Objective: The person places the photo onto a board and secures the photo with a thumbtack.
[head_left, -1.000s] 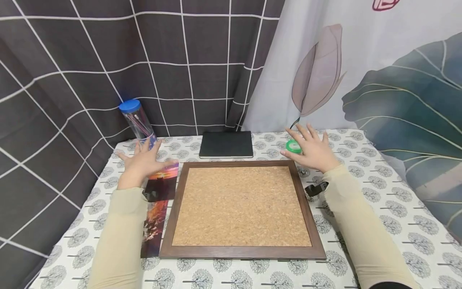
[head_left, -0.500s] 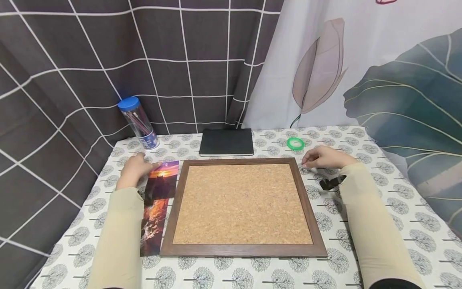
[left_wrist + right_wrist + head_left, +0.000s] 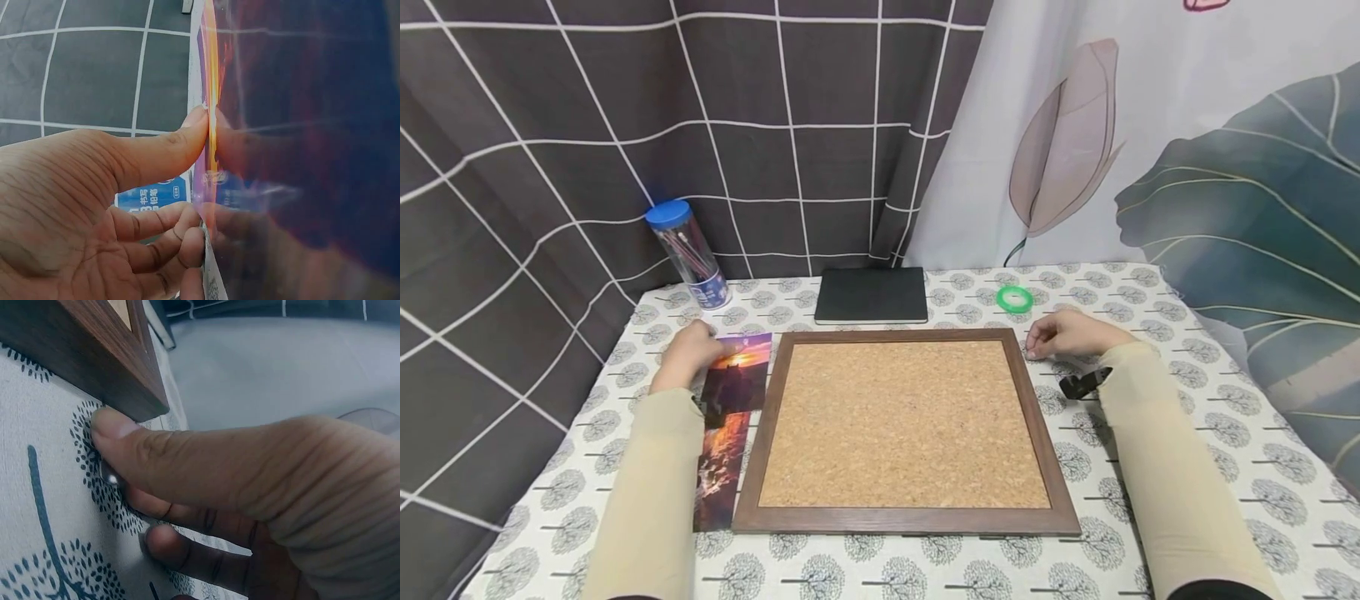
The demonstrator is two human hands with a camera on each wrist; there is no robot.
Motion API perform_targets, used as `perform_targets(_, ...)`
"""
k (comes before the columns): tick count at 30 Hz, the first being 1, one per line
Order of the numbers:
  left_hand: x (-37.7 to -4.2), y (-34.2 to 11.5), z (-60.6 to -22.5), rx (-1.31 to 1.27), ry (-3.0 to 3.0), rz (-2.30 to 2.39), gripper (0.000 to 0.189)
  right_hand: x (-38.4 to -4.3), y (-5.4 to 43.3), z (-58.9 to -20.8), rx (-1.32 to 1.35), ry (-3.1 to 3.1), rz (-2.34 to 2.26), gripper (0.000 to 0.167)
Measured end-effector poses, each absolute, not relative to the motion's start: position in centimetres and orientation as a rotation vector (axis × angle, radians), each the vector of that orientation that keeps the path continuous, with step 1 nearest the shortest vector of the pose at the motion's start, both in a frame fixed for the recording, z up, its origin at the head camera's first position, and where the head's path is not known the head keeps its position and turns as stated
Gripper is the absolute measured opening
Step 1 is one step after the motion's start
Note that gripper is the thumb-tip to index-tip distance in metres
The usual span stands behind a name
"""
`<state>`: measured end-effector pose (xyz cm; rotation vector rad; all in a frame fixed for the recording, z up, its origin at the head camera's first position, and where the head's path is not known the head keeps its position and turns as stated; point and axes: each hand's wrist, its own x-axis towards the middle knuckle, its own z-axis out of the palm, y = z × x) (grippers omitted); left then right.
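Note:
A glossy sunset photo (image 3: 741, 383) lies left of the wood-framed cork board (image 3: 902, 425), and a second fiery-orange photo (image 3: 724, 471) lies below it. My left hand (image 3: 687, 352) is at the sunset photo's upper left corner. In the left wrist view, its thumb (image 3: 187, 128) presses on the glossy edge and its curled fingers meet at the corner, so it pinches the photo. Beside the board's upper right corner, my right hand (image 3: 1072, 333) pinches a small shiny silver piece (image 3: 111, 477) against the tablecloth. Thumb and fingers hide most of that piece.
A black notebook (image 3: 871, 296) lies behind the board. At the back left stands a clear blue-lidded jar of pencils (image 3: 688, 250). A green tape roll (image 3: 1002, 302) lies beyond my right hand. Curtains hang along the table's rear edge, and a tree-patterned cloth (image 3: 820, 575) covers the table.
Both hands were spread above the table a second ago. The left has lowered onto the photo's corner; the right has come down beside the board, its fingers drawn together.

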<state>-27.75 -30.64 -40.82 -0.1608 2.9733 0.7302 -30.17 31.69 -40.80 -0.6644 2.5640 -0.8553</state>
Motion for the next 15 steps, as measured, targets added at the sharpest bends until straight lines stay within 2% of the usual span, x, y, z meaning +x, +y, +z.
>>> perform_targets(15,-27.91,-30.96,-40.87,-0.027,2.985,0.874,0.038,-30.3,31.5,-40.78,-0.641,2.579,-0.812,0.005)
